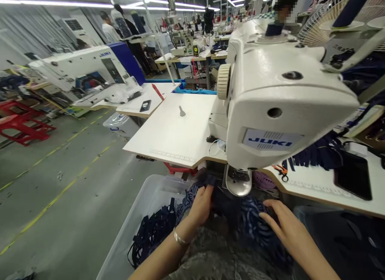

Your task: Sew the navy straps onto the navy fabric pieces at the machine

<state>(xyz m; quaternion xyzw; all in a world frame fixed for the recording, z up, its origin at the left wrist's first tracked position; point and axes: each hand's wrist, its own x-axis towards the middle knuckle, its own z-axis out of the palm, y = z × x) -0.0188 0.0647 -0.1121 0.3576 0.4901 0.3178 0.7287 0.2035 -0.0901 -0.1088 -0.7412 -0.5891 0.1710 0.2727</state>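
Note:
My left hand [201, 205] pinches the edge of a dark navy lace fabric [252, 226] just below the needle area of a white JUKI sewing machine [270, 95]. A thin bracelet circles that wrist. My right hand [284, 224] lies on the same fabric to the right, fingers stretched forward and pressing it down. The fabric is bunched between both hands under the machine's metal foot plate [238, 183]. The fingertips of the left hand are partly hidden in the cloth.
A clear plastic bin [141, 220] with dark lace pieces stands at lower left. The white work table [174, 131] extends left of the machine. Orange snips [281, 171], navy strips [319, 153] and a black phone [353, 175] lie at right. Other machines and people stand behind.

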